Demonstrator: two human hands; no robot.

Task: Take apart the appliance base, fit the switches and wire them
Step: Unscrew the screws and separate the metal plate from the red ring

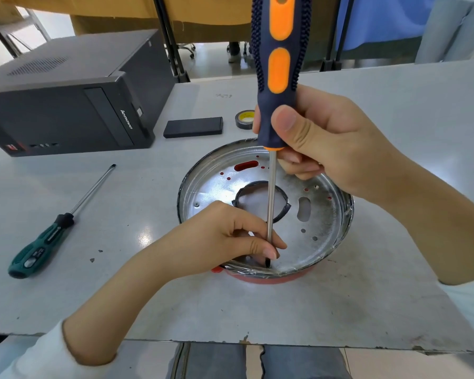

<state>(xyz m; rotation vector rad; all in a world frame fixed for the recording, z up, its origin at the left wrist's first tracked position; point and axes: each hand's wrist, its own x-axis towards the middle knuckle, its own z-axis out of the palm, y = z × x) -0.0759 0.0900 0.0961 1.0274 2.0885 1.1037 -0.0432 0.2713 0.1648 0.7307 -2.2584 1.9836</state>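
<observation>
I see the appliance base point(323, 214) lying on the grey tabletop point(340, 305), in the middle and close to the near edge. It is a round metal pan with a shiny rim, a red body under it at the near side, and a clear film over the rim. In its floor there is a big round opening with a dark ring, one long red slot at the far side, one oval slot at the right, and many small holes.

My right hand point(329, 143) holds the blue and orange screwdriver point(278, 64) almost upright. Its grip is closed around the lower end of the handle, with the thumb pressed on the front. The steel shaft goes down into the base, and the dark tip sits at the near inner wall, just under the rim.

My left hand point(230, 242) is inside the base at the near side. Its fingers are curled and the thumb and forefinger pinch the shaft a little above the tip. The screw or part under the tip is hidden by the fingers, so I cannot tell what it touches.

On the left of the tabletop a green screwdriver point(41, 246) lies alone, well apart from the base. Farther back stand a black computer case point(66, 105), a flat black block point(193, 127) and a roll of tape point(244, 120), which is partly behind the screwdriver handle.
</observation>
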